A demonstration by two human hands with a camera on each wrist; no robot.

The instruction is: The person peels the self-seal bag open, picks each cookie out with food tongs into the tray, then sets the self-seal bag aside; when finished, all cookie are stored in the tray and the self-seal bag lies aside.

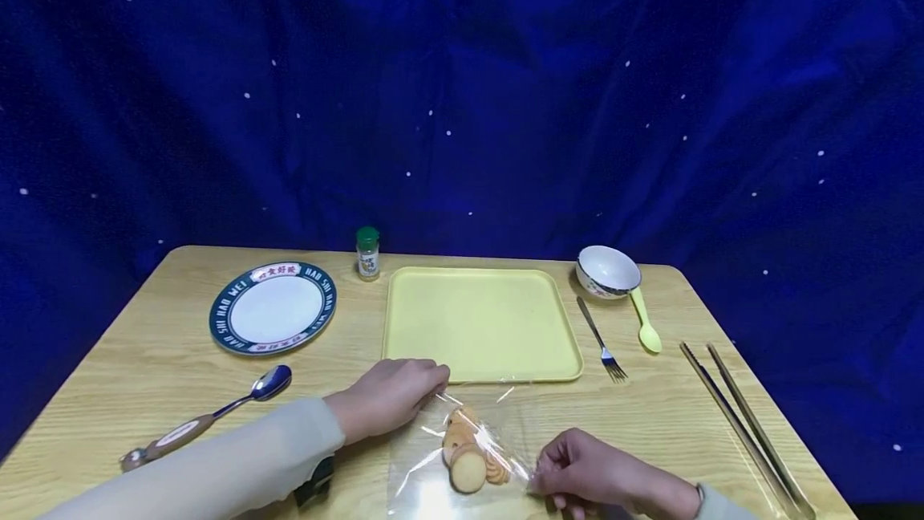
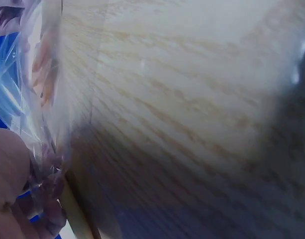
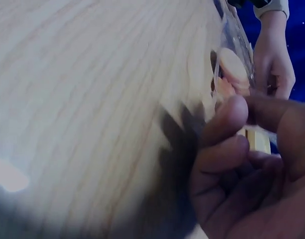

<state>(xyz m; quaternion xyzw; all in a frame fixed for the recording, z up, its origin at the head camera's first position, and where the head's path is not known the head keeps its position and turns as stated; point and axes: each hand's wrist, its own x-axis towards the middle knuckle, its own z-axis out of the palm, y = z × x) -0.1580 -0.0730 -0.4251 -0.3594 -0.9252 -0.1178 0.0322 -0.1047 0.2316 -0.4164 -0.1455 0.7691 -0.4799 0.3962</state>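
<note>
Where visible, wooden table (image 1: pixel 144 359), perhaps starry backdrop (image 1: pixel 462 87).

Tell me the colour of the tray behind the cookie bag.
Pale yellow tray, clearest in the head view.

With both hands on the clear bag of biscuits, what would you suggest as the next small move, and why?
Probably pull the bag's mouth apart. The left hand holds the clear bag at its far edge, the right hand pinches the near corner, and the biscuits lie inside, beside the yellow tray.

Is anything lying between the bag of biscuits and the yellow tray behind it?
Nothing visible does. The clear bag of biscuits lies right before the yellow tray, held at its ends by the left hand and the right hand.
</note>
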